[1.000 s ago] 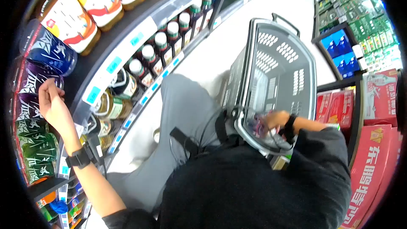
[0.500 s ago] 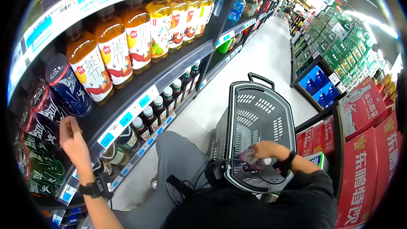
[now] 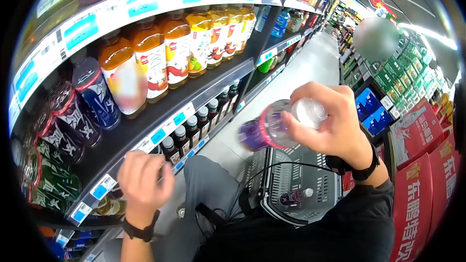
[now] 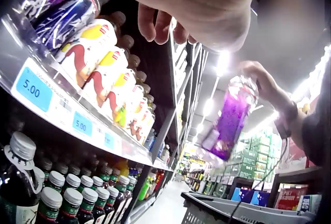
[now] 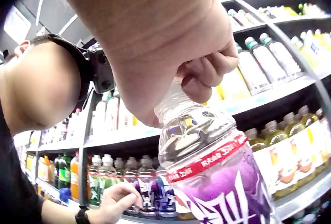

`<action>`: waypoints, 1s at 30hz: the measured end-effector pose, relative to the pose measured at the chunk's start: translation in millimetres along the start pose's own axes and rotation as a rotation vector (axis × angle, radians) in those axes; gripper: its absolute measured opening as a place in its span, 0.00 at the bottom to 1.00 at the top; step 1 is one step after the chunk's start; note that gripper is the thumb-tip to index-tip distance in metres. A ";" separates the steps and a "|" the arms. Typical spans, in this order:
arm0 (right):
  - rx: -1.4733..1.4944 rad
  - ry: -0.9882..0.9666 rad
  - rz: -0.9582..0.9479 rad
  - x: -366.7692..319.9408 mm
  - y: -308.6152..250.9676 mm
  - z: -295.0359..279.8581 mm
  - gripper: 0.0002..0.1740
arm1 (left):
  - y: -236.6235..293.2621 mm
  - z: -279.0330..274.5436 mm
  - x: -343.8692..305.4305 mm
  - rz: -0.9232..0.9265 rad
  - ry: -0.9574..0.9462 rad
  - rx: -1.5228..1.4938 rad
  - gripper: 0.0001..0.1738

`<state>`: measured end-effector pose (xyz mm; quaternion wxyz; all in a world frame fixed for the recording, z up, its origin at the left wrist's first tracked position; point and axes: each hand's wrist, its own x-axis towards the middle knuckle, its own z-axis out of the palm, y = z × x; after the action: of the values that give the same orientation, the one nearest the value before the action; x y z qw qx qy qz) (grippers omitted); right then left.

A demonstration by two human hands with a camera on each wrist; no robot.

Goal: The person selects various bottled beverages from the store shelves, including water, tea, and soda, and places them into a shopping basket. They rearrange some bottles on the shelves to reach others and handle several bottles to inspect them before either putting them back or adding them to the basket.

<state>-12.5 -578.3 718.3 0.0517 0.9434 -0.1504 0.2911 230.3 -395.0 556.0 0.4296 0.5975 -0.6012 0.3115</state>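
Note:
My right hand grips a purple-labelled drink bottle by its capped neck, tilted above the basket. In the right wrist view the bottle shows a red band and white lettering over purple. A second dark purple bottle lies inside the grey shopping basket. My left hand holds nothing, its fingers loosely bent, in front of the shelf edge. Behind it on the shelf stand purple bottles, a blue bottle and green bottles.
Amber tea bottles line the same shelf. White-capped dark bottles stand on the shelf below. Red drink cartons are stacked to the right, with green cartons farther along the aisle. A thin cable crosses over the basket.
My right hand has lifted a purple bottle up out of the basket. My left hand has moved away from the shelved purple bottles, rightward past the shelf edge. The head view has tilted upward.

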 end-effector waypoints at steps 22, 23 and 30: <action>0.573 0.071 -0.219 18.9 -45.3 111.3 0.22 | -80.4 -31.4 -26.3 -0.470 0.645 0.305 0.42; 0.581 0.072 -0.219 13.3 -39.2 114.8 0.22 | -78.8 -30.3 -25.7 -0.512 0.651 0.334 0.43; 0.565 -0.023 0.232 -31.1 12.4 136.7 0.09 | -76.9 -26.3 -25.7 -0.625 0.584 0.400 0.45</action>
<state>32.1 -607.6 588.1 -0.2482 0.9001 -0.1707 0.3147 307.9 -367.1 534.0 0.5304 0.7082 -0.1745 0.4321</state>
